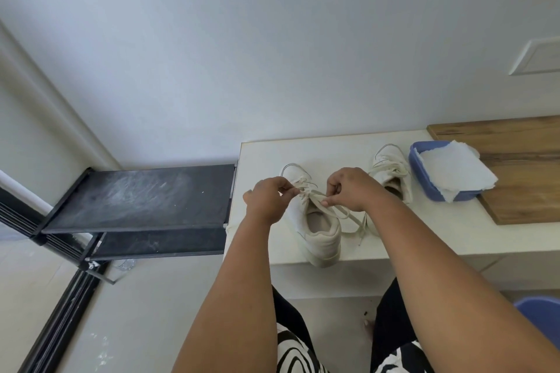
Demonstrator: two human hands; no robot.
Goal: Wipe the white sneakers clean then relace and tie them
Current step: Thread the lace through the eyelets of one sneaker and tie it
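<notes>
**Both hands on the laces of a white sneaker**

A person's left hand (266,200) and right hand (348,189) meet over the near sneaker (315,221), which stands on the white table (439,230) with its heel toward the camera, at the table's front edge. The fingers of each hand are curled and pinched on the lace (318,195) above the shoe's tongue; loose lace ends trail off to the right across the tabletop. The second sneaker (391,171) stands farther back and to the right, partly hidden behind the right hand, its laces crossed over the tongue. Just beside it, a blue tub (424,172) holds white paper towel (451,169) and rests partly on a wooden board (521,191). To the left of the table is a dusty black shelf (145,197).
</notes>
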